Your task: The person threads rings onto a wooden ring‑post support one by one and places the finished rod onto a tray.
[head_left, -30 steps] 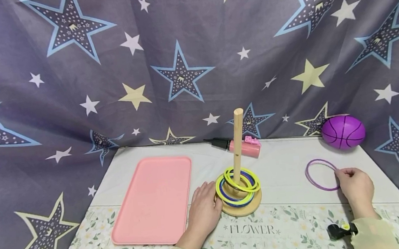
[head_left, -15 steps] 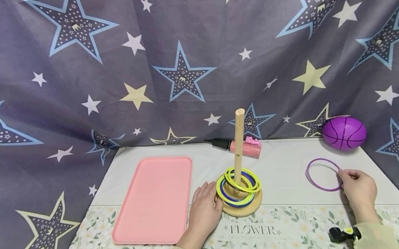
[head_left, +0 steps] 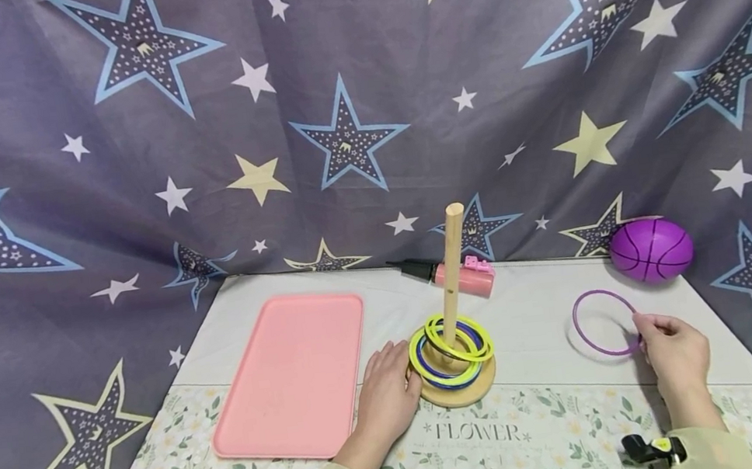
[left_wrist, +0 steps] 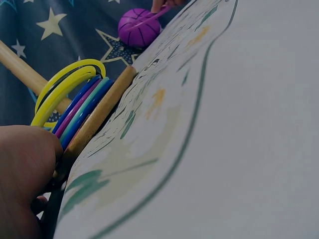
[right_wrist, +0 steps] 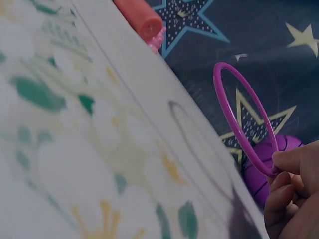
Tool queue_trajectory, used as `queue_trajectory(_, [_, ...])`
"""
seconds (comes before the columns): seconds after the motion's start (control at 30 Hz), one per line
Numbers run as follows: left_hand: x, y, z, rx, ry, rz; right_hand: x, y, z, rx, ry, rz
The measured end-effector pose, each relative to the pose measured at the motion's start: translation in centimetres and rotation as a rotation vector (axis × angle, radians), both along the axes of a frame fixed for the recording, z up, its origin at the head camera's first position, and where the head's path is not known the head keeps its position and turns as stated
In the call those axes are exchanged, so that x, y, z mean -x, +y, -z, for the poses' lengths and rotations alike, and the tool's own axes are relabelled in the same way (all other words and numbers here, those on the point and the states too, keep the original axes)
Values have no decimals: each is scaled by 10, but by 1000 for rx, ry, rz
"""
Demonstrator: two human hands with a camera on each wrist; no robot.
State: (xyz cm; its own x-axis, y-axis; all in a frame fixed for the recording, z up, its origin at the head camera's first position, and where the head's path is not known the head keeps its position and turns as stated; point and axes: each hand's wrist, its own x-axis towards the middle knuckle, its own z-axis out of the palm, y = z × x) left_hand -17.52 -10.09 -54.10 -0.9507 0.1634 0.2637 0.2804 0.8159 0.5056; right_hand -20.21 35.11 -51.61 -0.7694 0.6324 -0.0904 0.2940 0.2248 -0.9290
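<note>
A wooden peg stand (head_left: 451,288) rises from a round base (head_left: 458,389) in the middle of the table. Yellow, blue and purple rings (head_left: 451,346) are stacked round the peg; the same rings (left_wrist: 75,102) fill the left wrist view. My left hand (head_left: 385,394) rests against the left side of the base, fingers relaxed. My right hand (head_left: 672,354) pinches a purple ring (head_left: 605,322) by its near edge, lifted just off the table. In the right wrist view the purple ring (right_wrist: 241,119) stands tilted in the air, held by the fingertips (right_wrist: 294,162).
A pink tray (head_left: 291,374) lies left of the stand. A purple ball (head_left: 650,250) sits at the back right, and a pink pump (head_left: 455,278) lies behind the peg. A star-patterned cloth (head_left: 333,114) hangs behind the table (head_left: 540,308).
The right hand has lifted the purple ring's far side off the table; it lay flat before. The left hand has stayed by the base.
</note>
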Motion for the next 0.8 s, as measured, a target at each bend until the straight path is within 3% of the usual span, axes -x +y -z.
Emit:
queue_trajectory(0.17, [0, 0, 0, 4, 4, 2, -3, -11, -14, 24, 30, -20])
queue_trajectory(0.43, [0, 0, 0, 9, 9, 3, -3, -22, -33, -86, 24, -59])
queue_trajectory(0.8, [0, 1, 0, 8, 6, 1, -6, -41, -63, 13, 99, -78])
